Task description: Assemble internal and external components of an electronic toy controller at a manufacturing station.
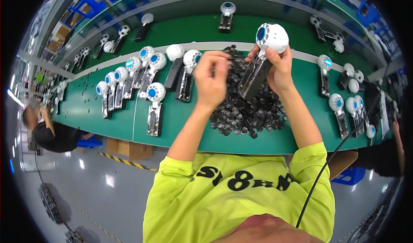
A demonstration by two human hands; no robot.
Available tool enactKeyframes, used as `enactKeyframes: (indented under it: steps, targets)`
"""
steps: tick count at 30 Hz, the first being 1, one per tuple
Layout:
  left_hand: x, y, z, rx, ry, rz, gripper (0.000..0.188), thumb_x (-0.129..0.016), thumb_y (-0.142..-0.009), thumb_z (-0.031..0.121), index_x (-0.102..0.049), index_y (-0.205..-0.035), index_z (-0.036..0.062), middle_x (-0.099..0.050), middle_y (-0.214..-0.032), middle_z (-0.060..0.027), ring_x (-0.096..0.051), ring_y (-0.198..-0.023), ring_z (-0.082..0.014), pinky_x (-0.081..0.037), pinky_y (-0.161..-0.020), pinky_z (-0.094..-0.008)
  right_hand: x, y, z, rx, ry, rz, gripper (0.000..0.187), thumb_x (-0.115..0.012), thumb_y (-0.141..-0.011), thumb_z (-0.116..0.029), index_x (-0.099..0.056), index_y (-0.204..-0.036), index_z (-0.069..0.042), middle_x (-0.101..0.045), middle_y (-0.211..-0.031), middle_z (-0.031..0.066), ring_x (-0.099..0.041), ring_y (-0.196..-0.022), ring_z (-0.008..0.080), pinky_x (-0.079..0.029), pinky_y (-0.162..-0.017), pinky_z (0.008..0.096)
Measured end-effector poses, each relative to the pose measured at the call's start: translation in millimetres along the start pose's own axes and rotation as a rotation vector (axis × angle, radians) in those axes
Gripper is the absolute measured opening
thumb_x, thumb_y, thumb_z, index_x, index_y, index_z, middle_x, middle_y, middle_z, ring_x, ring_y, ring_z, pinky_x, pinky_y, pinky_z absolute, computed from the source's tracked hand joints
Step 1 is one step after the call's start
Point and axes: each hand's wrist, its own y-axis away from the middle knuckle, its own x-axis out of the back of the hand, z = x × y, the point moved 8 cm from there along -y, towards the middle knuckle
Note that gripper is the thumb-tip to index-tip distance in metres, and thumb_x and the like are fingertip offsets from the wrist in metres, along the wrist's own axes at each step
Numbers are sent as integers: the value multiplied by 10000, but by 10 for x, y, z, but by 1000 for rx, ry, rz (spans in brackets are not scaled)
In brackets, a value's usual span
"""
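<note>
My right hand (280, 69) is closed around a ball-headed device, whose white round head (275, 37) has a blue disc and whose dark rectangular body (254, 77) tilts down to the left. The fingers and thumb grip it just below the head. To its left, my left hand (211, 79) is raised with its fingers curled in and slightly blurred; whatever is between the fingertips is too small to make out. Under both hands spreads a heap of small black plastic pieces (249, 116), many of them five-sided.
Similar ball-headed devices (155, 110) stand in a cluster on the green table (180, 133) to the left, with more (338, 114) to the right. Others (226, 17) lie on the green surface beyond the pale ledge. A black cable (327, 165) hangs at the right. People work at both sides.
</note>
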Motion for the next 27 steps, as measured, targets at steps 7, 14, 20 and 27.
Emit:
enactKeyframes:
  steps: [7,14,20,27]
  targets:
    - [140,32,-155,318,-4,102,118,-645,-909,32,-664,-1000,-40,-717,-828,-138,-666,-694,-171,-504,-558,-218,486,290,-110,-17,-27,-56,589,-629,-899,-252,-416,-1379,16,-588,-1029,151,-599,-795,218,-522,-692,326]
    - [-63,41,-232,424,302,46,151,-639,-912,24,-661,-1029,-68,-725,-886,-191,-689,-706,-193,-500,-521,-216,839,418,-56,-92,-426,-69,546,-517,-952,-311,-417,-1378,16,-547,-1029,156,-526,-783,191,-461,-620,296]
    - [-107,90,-251,447,328,31,141,-653,-913,42,-663,-1010,-61,-725,-881,-198,-695,-712,-200,-495,-508,-219,949,434,35,-127,-395,-71,543,-501,-958,-315,-416,-1379,17,-541,-1020,159,-516,-779,187,-456,-608,292]
    - [-181,143,-304,450,259,-58,81,-629,-915,30,-643,-928,-49,-717,-857,-201,-664,-646,-190,-504,-491,-225,856,483,107,-157,-341,-107,562,-512,-948,-314,-403,-1389,17,-542,-1010,162,-520,-767,187,-455,-591,288]
